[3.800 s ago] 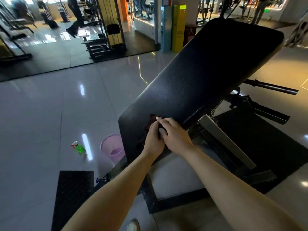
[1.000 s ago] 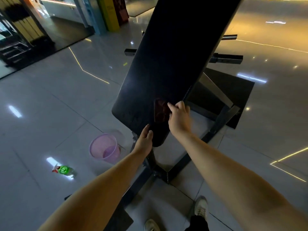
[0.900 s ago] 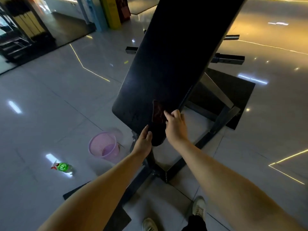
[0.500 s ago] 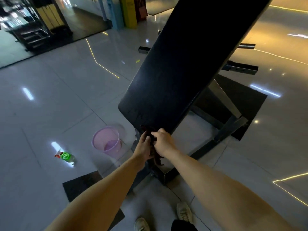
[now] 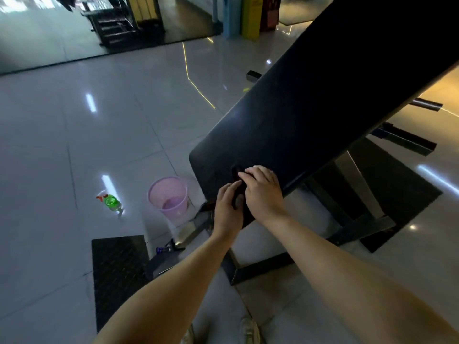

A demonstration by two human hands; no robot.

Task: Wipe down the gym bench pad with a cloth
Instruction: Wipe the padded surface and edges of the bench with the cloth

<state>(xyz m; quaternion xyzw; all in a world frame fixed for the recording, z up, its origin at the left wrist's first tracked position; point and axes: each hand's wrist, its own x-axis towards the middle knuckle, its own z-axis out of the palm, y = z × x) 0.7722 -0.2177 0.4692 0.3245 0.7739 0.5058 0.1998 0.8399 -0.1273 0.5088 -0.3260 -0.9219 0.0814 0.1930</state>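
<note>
Fingers (image 5: 253, 171) of the right hand (image 5: 263, 192) lie close together on the dark cloth (image 5: 236, 173), can't tell if they grip or just press. Left hand (image 5: 227, 212) curls its fingers round the cloth's near part. Cloth sits at the near end of the tilted black bench pad (image 5: 310, 108). Left of that on the floor: pink bucket (image 5: 169, 197), then a green spray bottle (image 5: 110, 202).

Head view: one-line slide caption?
Left hand and right hand hold cloth against bench pad, low end; pink bucket, spray bottle on floor.
</note>
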